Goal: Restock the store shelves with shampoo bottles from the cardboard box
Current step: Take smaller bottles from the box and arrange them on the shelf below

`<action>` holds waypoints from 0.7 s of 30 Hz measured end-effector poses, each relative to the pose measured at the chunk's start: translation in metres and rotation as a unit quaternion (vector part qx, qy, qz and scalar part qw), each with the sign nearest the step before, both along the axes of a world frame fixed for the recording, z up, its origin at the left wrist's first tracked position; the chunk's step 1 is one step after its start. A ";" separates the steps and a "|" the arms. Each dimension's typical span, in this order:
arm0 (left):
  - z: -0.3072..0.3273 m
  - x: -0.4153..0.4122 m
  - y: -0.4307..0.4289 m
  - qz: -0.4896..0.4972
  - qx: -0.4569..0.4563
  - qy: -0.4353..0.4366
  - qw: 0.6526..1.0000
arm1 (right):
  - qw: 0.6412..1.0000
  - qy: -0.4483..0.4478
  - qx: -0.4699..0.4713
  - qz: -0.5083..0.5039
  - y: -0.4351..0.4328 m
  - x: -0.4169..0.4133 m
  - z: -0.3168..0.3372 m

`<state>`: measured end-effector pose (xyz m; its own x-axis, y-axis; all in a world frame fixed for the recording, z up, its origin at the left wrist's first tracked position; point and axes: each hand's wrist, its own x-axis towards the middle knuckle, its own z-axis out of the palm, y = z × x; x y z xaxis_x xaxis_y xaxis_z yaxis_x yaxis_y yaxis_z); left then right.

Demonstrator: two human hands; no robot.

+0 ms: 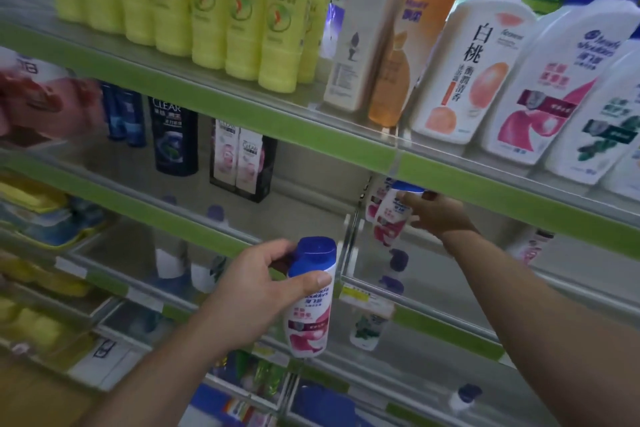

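The left hand (256, 291) is nearest, out in front of the lower shelves. Its fingers and thumb are curled round a white Head & Shoulders shampoo bottle (311, 319) with a pink label. The thumb lies across the front just under the blue flip cap (317, 251). This bottle is roughly upright and held in the air, clear of any shelf.

Farther in and to the right, the right hand (438, 215) reaches beneath the green-edged upper shelf (311, 133). It grips a second bottle of the same kind (389, 215) near its top, at the right end of the second shelf (180, 222). Whether its base touches the shelf board cannot be told.

Deeper on the second shelf, well to the left, stand a dark Clear bottle (175, 135) and a twin pack of pink Clear bottles (242, 156).

On the upper shelf are, from left to right:
- a row of yellow bottles (242, 10)
- a tall cream bottle (363, 35)
- an orange tube (412, 45)
- a white peach-scent bottle (474, 69)
- a large Head & Shoulders bottle (554, 87)
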<state>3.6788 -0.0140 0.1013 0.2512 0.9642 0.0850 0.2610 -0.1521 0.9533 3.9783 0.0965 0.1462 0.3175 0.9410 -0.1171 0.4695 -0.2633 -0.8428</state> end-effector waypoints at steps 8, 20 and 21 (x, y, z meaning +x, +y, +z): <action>-0.012 -0.009 0.010 0.012 -0.038 -0.027 0.999 | 1.000 -0.006 0.009 0.009 0.014 -0.015 0.002; -0.011 -0.009 0.029 0.014 -0.030 -0.030 0.999 | 0.999 0.038 -0.016 0.024 0.018 -0.021 0.008; -0.010 -0.009 0.030 0.014 -0.030 -0.033 0.999 | 0.999 0.038 -0.023 0.023 0.019 -0.021 0.008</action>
<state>3.6703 0.0163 0.0908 0.2194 0.9747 0.0423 0.1999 -0.0874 0.9759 3.9569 0.1153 0.1545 0.2633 0.9471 -0.1833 0.4172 -0.2831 -0.8636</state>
